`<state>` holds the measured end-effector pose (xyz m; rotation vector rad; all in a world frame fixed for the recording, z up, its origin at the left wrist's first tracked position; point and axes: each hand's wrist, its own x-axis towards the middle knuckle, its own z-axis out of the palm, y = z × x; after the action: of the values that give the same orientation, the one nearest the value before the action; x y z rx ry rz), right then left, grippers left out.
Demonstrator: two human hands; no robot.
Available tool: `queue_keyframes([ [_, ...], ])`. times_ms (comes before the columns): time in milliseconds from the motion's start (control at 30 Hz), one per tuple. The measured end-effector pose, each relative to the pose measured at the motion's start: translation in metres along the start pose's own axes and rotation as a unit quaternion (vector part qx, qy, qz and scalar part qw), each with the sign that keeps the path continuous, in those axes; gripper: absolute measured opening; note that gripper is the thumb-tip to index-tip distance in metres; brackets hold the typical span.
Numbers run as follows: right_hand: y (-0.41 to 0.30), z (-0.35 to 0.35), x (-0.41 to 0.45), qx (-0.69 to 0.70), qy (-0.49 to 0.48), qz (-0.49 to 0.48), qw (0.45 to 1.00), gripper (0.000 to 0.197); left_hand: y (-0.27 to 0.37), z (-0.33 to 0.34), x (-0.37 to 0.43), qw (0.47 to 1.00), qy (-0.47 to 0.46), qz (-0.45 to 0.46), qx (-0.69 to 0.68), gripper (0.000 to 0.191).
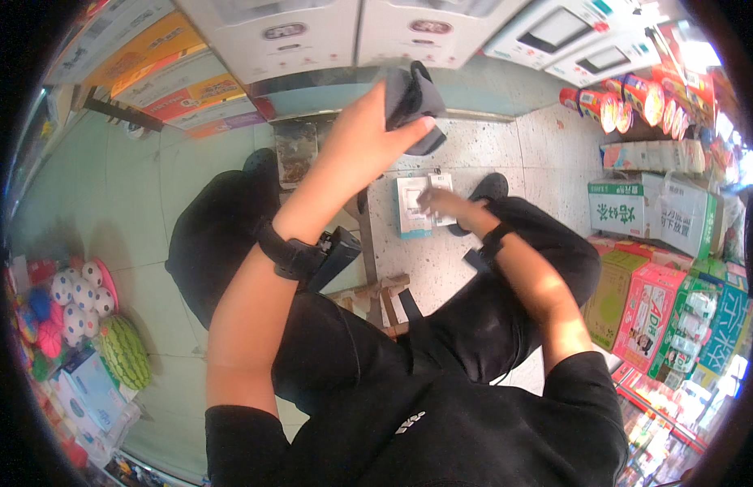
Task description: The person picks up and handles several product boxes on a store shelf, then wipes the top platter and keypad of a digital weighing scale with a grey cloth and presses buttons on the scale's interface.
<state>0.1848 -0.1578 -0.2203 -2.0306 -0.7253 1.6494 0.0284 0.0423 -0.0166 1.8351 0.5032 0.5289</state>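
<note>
My left hand (382, 119) is raised before the glass front and grips a folded grey and black cloth (413, 109). Lower and to the right, my right hand (446, 204), somewhat blurred, reaches over two small white boxes that lie side by side on the speckled floor. Its fingers overlap the larger box with a teal lower edge (416, 233); the narrower white box (440, 182) is partly hidden beneath the hand. Whether the fingers touch or hold either box cannot be told. Black straps with dark devices sit on both wrists.
Large white cartons (285, 49) stand above the glass ledge (474, 91). Stacked drink cartons (650, 316) line the right side. Far left are a watermelon (126, 352) and small toy footballs (83, 291). A worn wooden frame (370, 286) is between my legs; my shoes flank the boxes.
</note>
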Motion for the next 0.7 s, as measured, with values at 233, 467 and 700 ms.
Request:
queue_keyframes([
  [233,0.119,0.098,0.040,-0.185,0.424,0.162,0.872,0.073,0.009,-0.022,-0.007,1.000,0.029,-0.009,-0.008,0.042],
  [467,0.128,0.058,0.062,-0.224,0.539,0.139,0.800,0.083,0.006,-0.030,-0.023,0.998,0.021,-0.037,-0.035,0.036],
  [700,0.124,0.039,0.065,-0.134,0.443,0.185,0.867,0.083,0.002,-0.019,-0.026,0.998,0.003,-0.066,-0.014,0.036],
])
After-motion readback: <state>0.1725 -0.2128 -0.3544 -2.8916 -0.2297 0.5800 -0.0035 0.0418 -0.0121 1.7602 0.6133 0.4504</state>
